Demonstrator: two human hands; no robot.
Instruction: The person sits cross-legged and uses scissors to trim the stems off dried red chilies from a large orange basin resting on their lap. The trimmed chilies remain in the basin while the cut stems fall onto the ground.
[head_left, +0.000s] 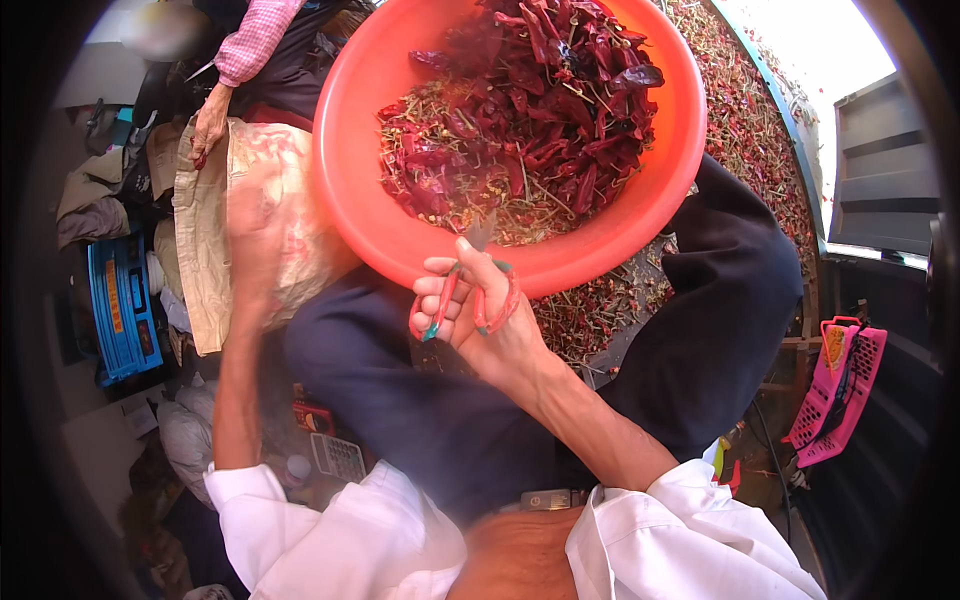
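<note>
A large red plastic basin (341, 150) stands before me, holding a heap of dried red chili peppers (555, 105) with loose stems and seeds at its near left side. My right hand (480, 300) is closed around the red-and-green handles of a pair of scissors (442, 300), whose blades point up over the basin's near rim. My left hand (259, 217), blurred by motion, is over an open cloth sack (202, 247) left of the basin; whether it holds anything cannot be told. Red pieces show in or on the sack.
A co-worker's hand (212, 124) in a checked sleeve rests at the sack's far edge. Chili stems and scraps (739, 112) cover the floor at right and under the basin. A blue plastic crate (124, 300) lies at left, a pink plastic basket (840, 390) at right, a calculator (339, 456) beside my leg.
</note>
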